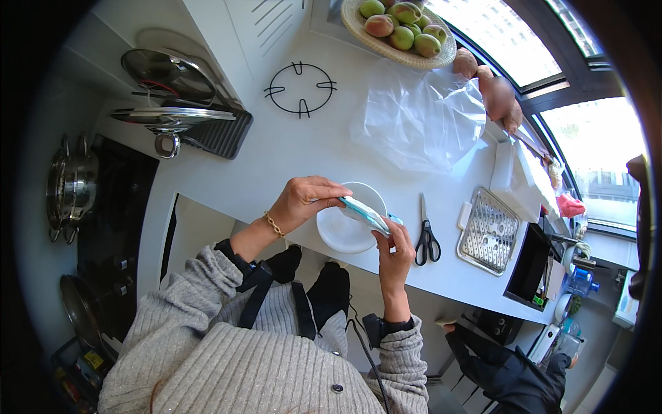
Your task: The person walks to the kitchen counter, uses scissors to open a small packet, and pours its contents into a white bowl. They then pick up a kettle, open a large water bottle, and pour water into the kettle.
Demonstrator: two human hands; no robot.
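Both my hands hold a small flat packet [366, 214], white and teal, above a white bowl [339, 234] near the counter's front edge. My left hand [306, 203] pinches the packet's left end between thumb and fingers. At the other end, the fingers of my right hand [395, 248] grip the packet's right corner. A small teal-and-white piece [395, 219] shows just beyond the right fingers; whether it is joined to the packet I cannot tell. To the right of the bowl lie scissors with black handles [426, 239], blades pointing away from me.
On the counter are a clear plastic bag [421, 119], a black wire ring stand [300, 89], a perforated metal tray [490, 231] and a woven basket of fruit [437, 61]. Pot lids stand in a dark rack [232, 135] at left. Another person [509, 370] is at lower right.
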